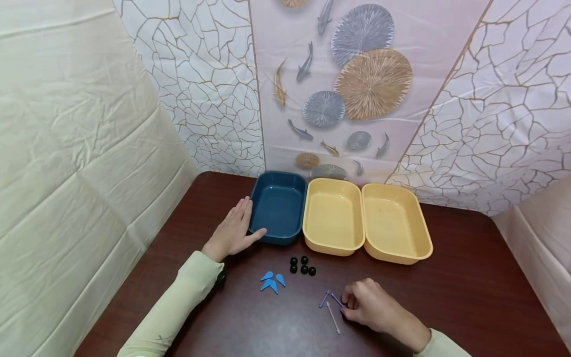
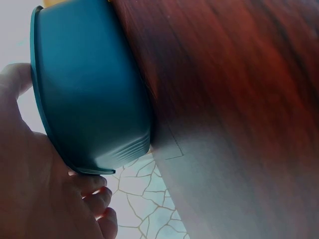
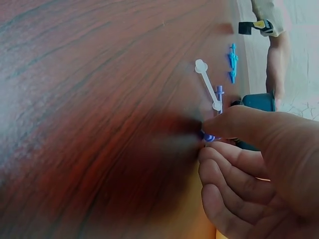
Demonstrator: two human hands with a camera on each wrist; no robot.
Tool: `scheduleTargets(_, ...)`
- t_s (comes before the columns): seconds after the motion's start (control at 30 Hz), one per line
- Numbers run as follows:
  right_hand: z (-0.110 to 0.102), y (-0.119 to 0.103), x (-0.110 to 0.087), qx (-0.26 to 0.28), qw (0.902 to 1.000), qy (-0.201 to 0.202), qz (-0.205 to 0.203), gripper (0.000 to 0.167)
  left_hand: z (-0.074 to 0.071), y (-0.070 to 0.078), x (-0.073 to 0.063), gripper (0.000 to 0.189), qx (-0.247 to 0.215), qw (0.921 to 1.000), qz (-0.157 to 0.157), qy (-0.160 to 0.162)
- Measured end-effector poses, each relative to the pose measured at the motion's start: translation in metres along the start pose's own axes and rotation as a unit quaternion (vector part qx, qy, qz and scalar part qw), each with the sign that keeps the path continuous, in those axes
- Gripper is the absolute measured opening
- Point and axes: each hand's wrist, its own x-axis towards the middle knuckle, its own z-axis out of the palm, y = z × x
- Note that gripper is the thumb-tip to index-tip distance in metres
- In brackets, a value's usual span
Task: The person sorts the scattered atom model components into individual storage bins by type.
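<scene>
My left hand lies along the left side of the dark blue bin, thumb over its near corner and fingers fairly straight at the rim. In the left wrist view, the thumb touches the rim from above. My right hand pinches the end of a small purple stick between thumb and forefinger, low at the table. A second purple stick and a whitish stick with knobbed ends lie just left of it. The pinched end is mostly hidden by the fingers in the right wrist view.
Two yellow bins, a middle one and a right one, stand beside the blue bin. Several black beads and several blue teardrop pieces lie on the dark wooden table. Patterned cloth hangs behind.
</scene>
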Motion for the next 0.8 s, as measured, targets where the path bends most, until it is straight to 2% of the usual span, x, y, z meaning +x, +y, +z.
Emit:
scheduleTargets(0.27,0.0011,-0.0008,0.0005,-0.027,0.9995,0.014,-0.007,0.021,-0.0007,0.0019,-0.0006,0.102,-0.003,1.0000,0.001,-0.001)
scheduleTargets(0.5,0.0007,0.0005,0.0005,-0.012,0.9998,0.012,0.005,0.019,0.0014,0.0011,-0.0021,0.102,-0.006,1.0000,0.004,0.001)
scheduleTargets(0.63,-0.0020,0.0025,0.0012,-0.009,0.9993,0.036,0.010,0.021,0.0011,0.0015,-0.0026,0.102,-0.008,0.9999,0.004,0.003)
scheduleTargets(0.8,-0.0083,0.0037,0.0043,-0.019,0.9963,0.084,0.003,0.024,0.0010,0.0017,-0.0014,0.102,-0.010,0.9999,0.005,0.005)
